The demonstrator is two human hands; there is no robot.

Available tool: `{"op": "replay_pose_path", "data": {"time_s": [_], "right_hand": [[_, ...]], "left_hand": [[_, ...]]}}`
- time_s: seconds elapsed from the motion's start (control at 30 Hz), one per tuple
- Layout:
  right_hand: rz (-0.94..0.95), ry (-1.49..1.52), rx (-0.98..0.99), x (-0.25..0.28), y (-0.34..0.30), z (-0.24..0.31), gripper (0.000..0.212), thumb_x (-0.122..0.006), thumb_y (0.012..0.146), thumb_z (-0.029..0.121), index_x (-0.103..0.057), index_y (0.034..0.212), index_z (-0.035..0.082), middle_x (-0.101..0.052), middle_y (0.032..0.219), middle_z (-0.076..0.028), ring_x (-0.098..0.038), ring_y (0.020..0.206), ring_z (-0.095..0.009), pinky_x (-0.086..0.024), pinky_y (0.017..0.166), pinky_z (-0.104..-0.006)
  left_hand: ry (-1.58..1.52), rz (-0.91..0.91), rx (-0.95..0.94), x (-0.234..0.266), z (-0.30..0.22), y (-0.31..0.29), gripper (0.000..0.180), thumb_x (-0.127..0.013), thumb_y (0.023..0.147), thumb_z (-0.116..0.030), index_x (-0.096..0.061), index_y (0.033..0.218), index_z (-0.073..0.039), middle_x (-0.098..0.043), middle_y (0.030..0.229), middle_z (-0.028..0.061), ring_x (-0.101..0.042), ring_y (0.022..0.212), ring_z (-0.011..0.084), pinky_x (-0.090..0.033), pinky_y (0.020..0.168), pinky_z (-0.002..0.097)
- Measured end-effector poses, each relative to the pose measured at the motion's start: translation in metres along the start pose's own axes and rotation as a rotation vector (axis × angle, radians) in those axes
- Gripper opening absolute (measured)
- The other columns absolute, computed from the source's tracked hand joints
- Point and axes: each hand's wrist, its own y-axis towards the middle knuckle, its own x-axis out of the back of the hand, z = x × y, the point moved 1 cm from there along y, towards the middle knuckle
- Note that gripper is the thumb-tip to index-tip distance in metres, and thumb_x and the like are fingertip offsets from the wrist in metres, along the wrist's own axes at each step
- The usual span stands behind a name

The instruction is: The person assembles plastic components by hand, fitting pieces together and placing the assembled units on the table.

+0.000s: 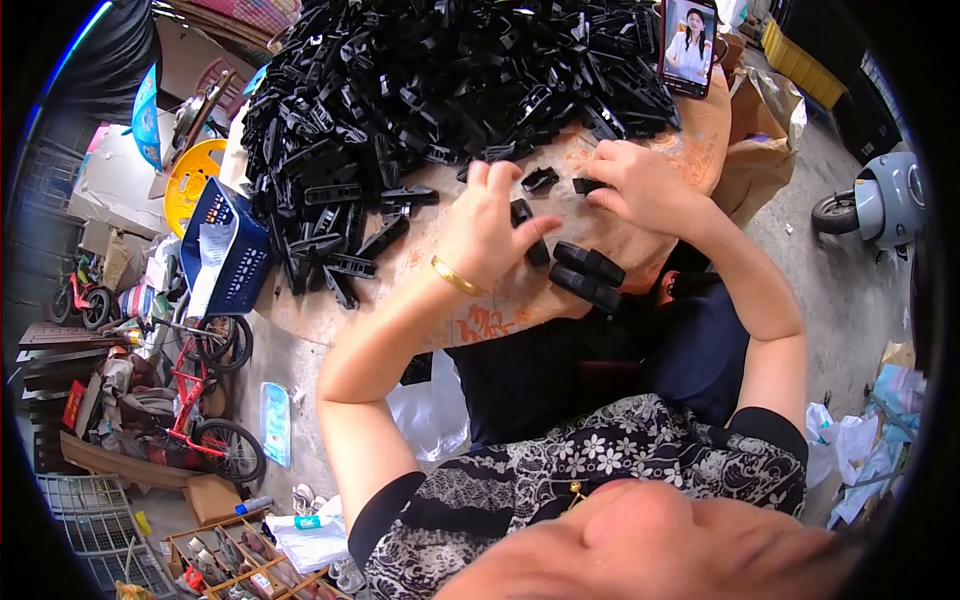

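No readable wording anywhere here! Orange-red marks show along the near edge of the tan, rounded tabletop, too indistinct to read, and over on the flat, pale-blue rectangular packet, any print is simply too small.

A round-edged tan table with orange-red patches carries a large, tangled heap of black parts over its far side, looser black pieces spilling left, one small black piece nearer its middle, and a tight cluster of rounded black pieces by the near edge.
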Motion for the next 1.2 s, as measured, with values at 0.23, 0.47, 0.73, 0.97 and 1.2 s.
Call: {"op": "replay_pose_path", "data": {"time_s": [0.23, 0.47, 0.73, 0.97, 1.2], "right_hand": [[-0.016, 0.211, -0.037, 0.012, 0.009, 0.017, 0.018, -0.068, 0.077, 0.018, -0.061, 0.086, 0.003, -0.056, 0.084, -0.012, -0.058, 0.082, -0.032, -0.048, 0.069, -0.0398], [-0.02, 0.174, 0.099, -0.001, 0.006, 0.015, 0.017, -0.069, 0.073, 0.016, -0.063, 0.083, 0.004, -0.056, 0.08, -0.01, -0.057, 0.079, -0.031, -0.047, 0.069, -0.0394], [0.018, 0.207, 0.197, -0.011, 0.02, 0.019, 0.017, -0.07, 0.072, 0.018, -0.063, 0.082, 0.005, -0.056, 0.079, -0.011, -0.057, 0.079, -0.031, -0.046, 0.069, -0.04], [0.085, 0.259, 0.174, -0.004, 0.019, 0.028, 0.021, -0.07, 0.072, 0.022, -0.063, 0.077, 0.004, -0.057, 0.074, -0.012, -0.057, 0.076, -0.032, -0.045, 0.066, -0.0414], [0.0, 0.211, 0.15, -0.012, 0.032, 0.013, 0.026, -0.067, 0.077, 0.025, -0.066, 0.095, 0.006, -0.062, 0.086, -0.012, -0.058, 0.083, -0.03, -0.047, 0.07, -0.0389]], "left_hand": [[-0.293, 0.205, 0.027, -0.008, -0.002, -0.001, 0.052, -0.076, 0.072, -0.019, -0.049, 0.114, -0.005, -0.061, 0.086, 0.0143, -0.06, 0.083, 0.0322, -0.048, 0.071, 0.0395], [-0.037, 0.297, -0.005, 0.017, 0.013, 0.002, 0.035, -0.08, 0.068, -0.019, -0.063, 0.093, -0.001, -0.062, 0.082, 0.0118, -0.061, 0.072, 0.0263, -0.05, 0.066, 0.0344], [-0.056, 0.232, -0.046, 0.011, 0.008, 0.006, 0.02, -0.078, 0.065, -0.012, -0.067, 0.078, -0.002, -0.06, 0.074, 0.0115, -0.06, 0.069, 0.0278, -0.048, 0.062, 0.0344], [-0.157, 0.293, -0.103, 0.005, 0.009, 0.006, 0.023, -0.077, 0.066, -0.018, -0.066, 0.078, -0.003, -0.061, 0.08, 0.0128, -0.06, 0.077, 0.0318, -0.049, 0.068, 0.0384], [-0.043, 0.01, -0.143, 0.019, 0.039, 0.022, 0.028, -0.08, 0.068, -0.019, -0.066, 0.087, -0.004, -0.059, 0.083, 0.0091, -0.058, 0.077, 0.0239, -0.048, 0.068, 0.0318]]}}
